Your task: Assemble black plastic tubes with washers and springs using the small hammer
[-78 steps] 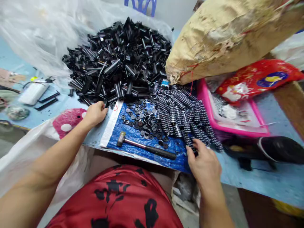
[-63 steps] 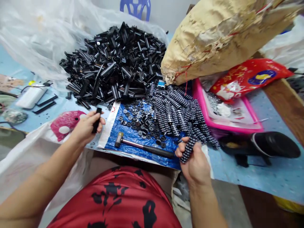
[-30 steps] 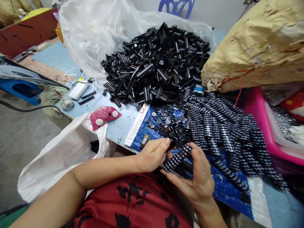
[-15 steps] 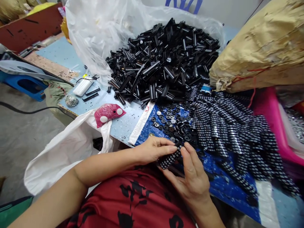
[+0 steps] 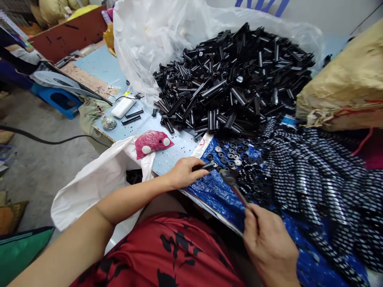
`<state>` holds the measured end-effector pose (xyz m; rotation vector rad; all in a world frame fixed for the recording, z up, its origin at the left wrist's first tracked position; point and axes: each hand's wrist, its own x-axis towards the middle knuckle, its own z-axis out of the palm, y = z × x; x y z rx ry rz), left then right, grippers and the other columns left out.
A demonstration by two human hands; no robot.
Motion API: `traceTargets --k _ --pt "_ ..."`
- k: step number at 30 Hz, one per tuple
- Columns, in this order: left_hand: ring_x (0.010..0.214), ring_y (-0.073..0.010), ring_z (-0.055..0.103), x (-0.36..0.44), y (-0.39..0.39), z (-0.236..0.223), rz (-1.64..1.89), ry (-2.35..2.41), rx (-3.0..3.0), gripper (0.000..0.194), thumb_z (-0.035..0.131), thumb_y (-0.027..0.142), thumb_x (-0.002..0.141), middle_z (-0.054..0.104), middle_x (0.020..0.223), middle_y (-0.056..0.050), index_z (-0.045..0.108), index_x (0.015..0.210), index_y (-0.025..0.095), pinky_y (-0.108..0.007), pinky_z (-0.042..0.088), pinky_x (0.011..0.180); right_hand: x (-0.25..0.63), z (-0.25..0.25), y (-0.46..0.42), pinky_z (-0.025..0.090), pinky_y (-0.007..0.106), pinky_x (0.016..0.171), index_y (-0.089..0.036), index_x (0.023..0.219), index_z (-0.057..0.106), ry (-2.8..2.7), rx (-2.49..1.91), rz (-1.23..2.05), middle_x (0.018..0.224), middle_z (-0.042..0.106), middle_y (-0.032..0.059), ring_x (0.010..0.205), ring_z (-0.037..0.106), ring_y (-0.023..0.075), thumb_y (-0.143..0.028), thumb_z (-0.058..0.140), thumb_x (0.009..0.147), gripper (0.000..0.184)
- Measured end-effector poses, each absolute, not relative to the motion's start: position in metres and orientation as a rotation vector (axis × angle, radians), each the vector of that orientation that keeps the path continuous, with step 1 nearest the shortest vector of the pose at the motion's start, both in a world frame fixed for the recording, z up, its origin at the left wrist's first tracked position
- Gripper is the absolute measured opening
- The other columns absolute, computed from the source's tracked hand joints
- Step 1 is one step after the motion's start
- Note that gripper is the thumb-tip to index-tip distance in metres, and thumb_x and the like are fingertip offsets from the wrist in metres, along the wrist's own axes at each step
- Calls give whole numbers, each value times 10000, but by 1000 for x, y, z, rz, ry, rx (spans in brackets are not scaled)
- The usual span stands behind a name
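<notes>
My left hand (image 5: 187,172) is closed on a short, glossy black tube (image 5: 206,167), held by the edge of the blue plastic sheet (image 5: 218,195). In my right hand (image 5: 271,239) is the handle of a hammer (image 5: 240,195); its dark head is blurred and points toward the tube, a little apart from it. Small black discs with centre holes (image 5: 231,155) lie on the sheet just beyond both hands. To the right lie many black strips with rows of pale squares (image 5: 302,179), partly overlapping.
A large heap of black tubes (image 5: 233,87) lies before a clear plastic bag (image 5: 143,40). A tan sack (image 5: 344,83) stands at the right. Left on the table are a red pouch (image 5: 154,144) and a white device (image 5: 123,107). A white bag (image 5: 89,179) hangs at the table edge.
Both hands held a dotted black strip between them; now they are apart. The left has a black tube and the right a hammer. The view has turned left.
</notes>
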<state>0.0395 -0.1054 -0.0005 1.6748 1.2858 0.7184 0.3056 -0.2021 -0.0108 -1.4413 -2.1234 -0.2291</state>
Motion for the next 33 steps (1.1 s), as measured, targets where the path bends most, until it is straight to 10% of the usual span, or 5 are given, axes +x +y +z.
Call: traceTargets --k 23,33 --pt "573 -121 357 48 -65 16 106 1289 2058 313 792 351 682 486 624 30 527 714 186 -282 243 550 283 -7 -195 444 175 858 -112 1251 612 -2341 -1025 64 1040 670 35 894 590 31 -199 592 925 338" --pt "600 -158 580 -86 -75 90 63 1139 1979 252 844 413 716 671 706 -14 758 856 222 -255 400 587 310 -16 -190 426 229 886 -138 1001 709 -2238 -1207 -169 990 683 6 892 577 59 -371 613 927 262"
